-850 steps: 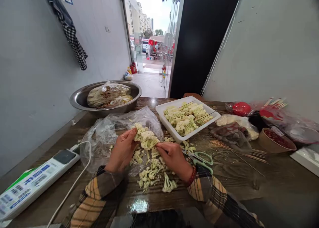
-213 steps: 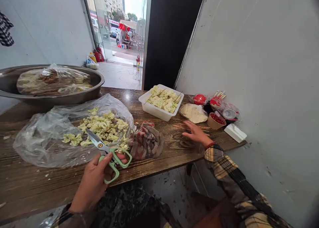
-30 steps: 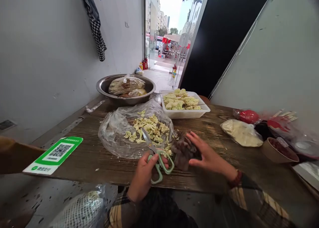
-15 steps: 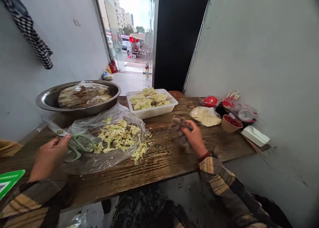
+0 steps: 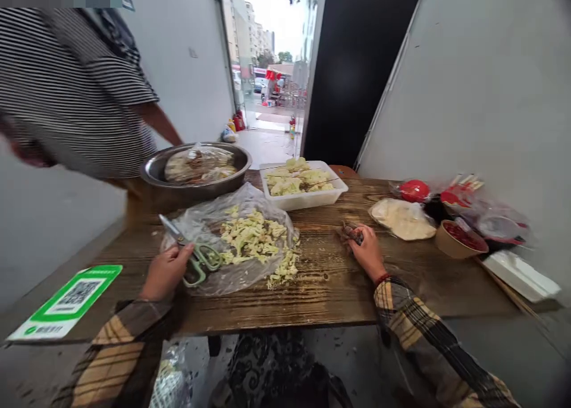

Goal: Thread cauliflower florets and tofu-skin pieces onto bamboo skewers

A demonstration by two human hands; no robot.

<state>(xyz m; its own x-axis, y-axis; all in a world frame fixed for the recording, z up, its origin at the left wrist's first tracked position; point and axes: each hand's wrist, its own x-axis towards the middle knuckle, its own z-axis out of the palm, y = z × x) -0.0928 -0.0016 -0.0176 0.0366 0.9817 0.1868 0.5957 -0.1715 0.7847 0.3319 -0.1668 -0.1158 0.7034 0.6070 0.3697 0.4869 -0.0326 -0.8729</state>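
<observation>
My left hand (image 5: pixel 166 272) is closed around the middle of a pair of scissors (image 5: pixel 201 264). Their blades point up and away, and the pale green handles stick out to the right. Beside them, chopped cauliflower pieces (image 5: pixel 252 235) lie on a spread clear plastic bag (image 5: pixel 214 215), with some spilled onto the wood. My right hand (image 5: pixel 368 254) grips a crumpled dark grey-brown cloth (image 5: pixel 350 234) against the table (image 5: pixel 312 307). Small crumbs are scattered to the left of the cloth. Beyond it stands a white tray (image 5: pixel 307 202) of cauliflower on thin skewers.
A steel basin (image 5: pixel 196 185) with bagged food stands at the back left, near a person in a striped shirt (image 5: pixel 84 93). A green QR-code card (image 5: pixel 66 301) lies front left. To the right are a bag of pale food (image 5: pixel 404 219), a paper bowl (image 5: pixel 459 239) and a white box (image 5: pixel 520 277).
The view has swung left, bringing a person in a striped shirt into sight. My right hand has shifted the cloth right along the table. The scissors remain in my left hand.
</observation>
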